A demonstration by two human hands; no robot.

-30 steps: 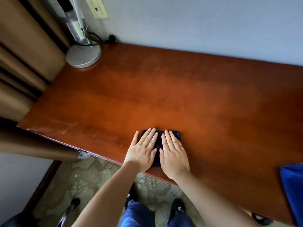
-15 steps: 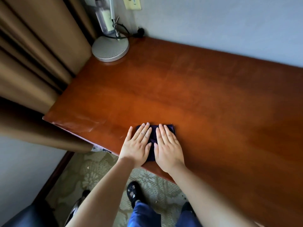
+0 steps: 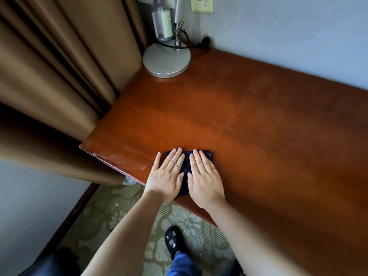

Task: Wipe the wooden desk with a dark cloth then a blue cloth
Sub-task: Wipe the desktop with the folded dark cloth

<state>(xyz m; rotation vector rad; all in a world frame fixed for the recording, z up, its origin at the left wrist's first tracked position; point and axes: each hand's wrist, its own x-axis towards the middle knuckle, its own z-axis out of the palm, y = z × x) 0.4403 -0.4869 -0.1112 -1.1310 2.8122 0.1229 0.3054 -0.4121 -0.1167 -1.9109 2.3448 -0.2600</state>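
A folded dark cloth (image 3: 186, 169) lies flat on the wooden desk (image 3: 249, 124), close to its front edge and toward the left end. My left hand (image 3: 166, 176) presses on the cloth's left part with straight fingers, its thumb on the bare wood. My right hand (image 3: 205, 176) lies flat beside it on the cloth's right part. Most of the cloth is hidden under both palms. The blue cloth is out of view.
A round grey lamp base (image 3: 166, 61) with its cable stands at the desk's back left corner, a clear bottle (image 3: 161, 22) behind it. Brown curtains (image 3: 59, 76) hang against the desk's left end. A patterned carpet (image 3: 123, 216) and my foot lie below the front edge.
Both hands have slid the dark cloth leftward along the desk's front edge, toward the left end. The view has swung left, and the blue cloth at the right has left the frame.
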